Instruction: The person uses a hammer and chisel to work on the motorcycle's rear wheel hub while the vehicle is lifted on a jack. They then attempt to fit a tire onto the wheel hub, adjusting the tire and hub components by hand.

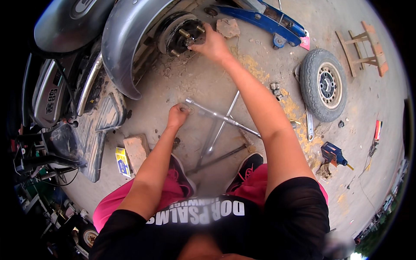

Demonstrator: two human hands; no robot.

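Observation:
At the far middle, my right hand (214, 44) reaches to a dark wheel hub (169, 37) with brass-coloured studs, under the grey fender (125, 39) of a vehicle. Its thumb and fingers grip the hub's face near the centre; the fingertips are partly hidden. My left hand (177, 115), lower and to the left, is closed in a pinch on a small metal ring (190, 111). Beside it, a chrome cross-shaped lug wrench (223, 118) stands between my feet and the hub, passing behind my right forearm.
A tyre on its rim (323, 84) lies right, near a spanner (310, 125) and several lug nuts (275, 89). A blue floor jack (264, 18) is beyond. Bricks (137, 152), a small box (123, 162), a blue bottle (333, 154) and a wooden stool (364, 48) surround the area.

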